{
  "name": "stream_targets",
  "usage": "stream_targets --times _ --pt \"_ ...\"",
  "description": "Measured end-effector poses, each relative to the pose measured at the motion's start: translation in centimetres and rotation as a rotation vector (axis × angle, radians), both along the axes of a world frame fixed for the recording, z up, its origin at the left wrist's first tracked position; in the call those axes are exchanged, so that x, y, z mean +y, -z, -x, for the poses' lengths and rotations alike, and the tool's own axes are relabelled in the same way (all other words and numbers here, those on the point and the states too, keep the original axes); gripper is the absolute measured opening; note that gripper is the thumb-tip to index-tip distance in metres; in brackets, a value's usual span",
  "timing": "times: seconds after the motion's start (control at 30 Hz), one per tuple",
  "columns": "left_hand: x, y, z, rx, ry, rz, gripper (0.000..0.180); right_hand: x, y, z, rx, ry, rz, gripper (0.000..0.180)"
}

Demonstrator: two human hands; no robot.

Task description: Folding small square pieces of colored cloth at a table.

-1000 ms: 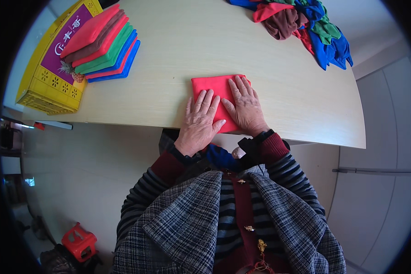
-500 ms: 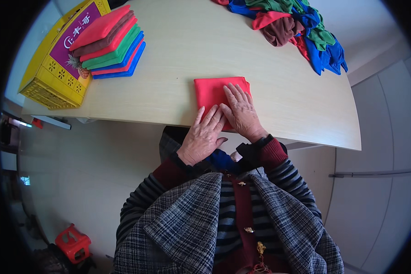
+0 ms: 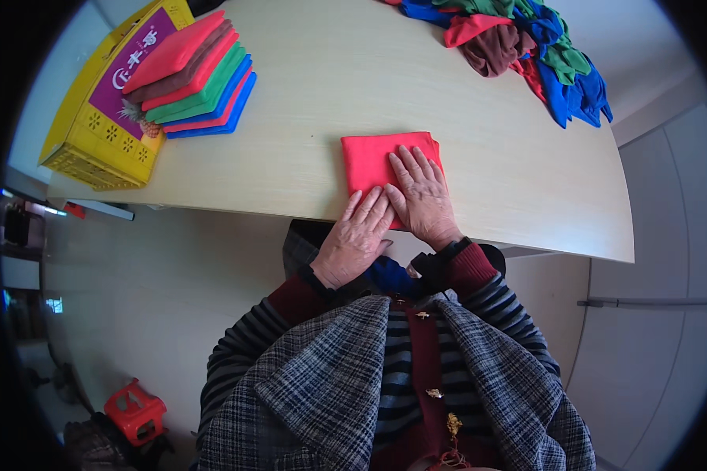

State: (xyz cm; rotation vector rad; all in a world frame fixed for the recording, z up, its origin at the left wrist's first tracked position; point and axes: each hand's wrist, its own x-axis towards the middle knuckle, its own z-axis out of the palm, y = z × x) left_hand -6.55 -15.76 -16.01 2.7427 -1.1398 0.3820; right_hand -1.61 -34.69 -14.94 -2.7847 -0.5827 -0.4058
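A red cloth (image 3: 367, 163), folded into a flat square, lies near the table's front edge. My left hand (image 3: 355, 239) rests with its outstretched fingers on the cloth's near edge. My right hand (image 3: 424, 200) lies flat on the right part of it, fingers pointing away from me. The thumb side of the right hand meets the left fingertips. Neither hand grips anything; part of the cloth is covered by them.
Several folded red, brown, green and blue cloths form a stack (image 3: 199, 94) at the left, against a yellow and purple box (image 3: 106, 145). A loose heap of crumpled cloths (image 3: 518, 47) covers the far right of the table (image 3: 291, 102). On the floor stands a red stool (image 3: 136, 412).
The whole view has shifted slightly, so everything sits a little further right. Both hands remain flat on the folded red cloth, with hardly any movement over it.
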Motion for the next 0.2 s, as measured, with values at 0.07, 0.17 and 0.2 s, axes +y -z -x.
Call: stream_targets --times 0.07,0.17,0.2 --pt "-0.2 -0.6 -0.1 0.069 0.030 0.093 0.074 -0.7 0.3 -0.1 -0.007 -0.023 -0.033 0.060" --pt "0.4 -1.0 -0.6 0.105 -0.008 0.206 0.071 -1.6 0.7 -0.8 0.037 -0.034 -0.106 0.062" --pt "0.5 -1.1 -0.8 0.129 -0.014 0.273 0.070 -1.9 0.9 -1.1 0.096 -0.019 -0.143 0.061"
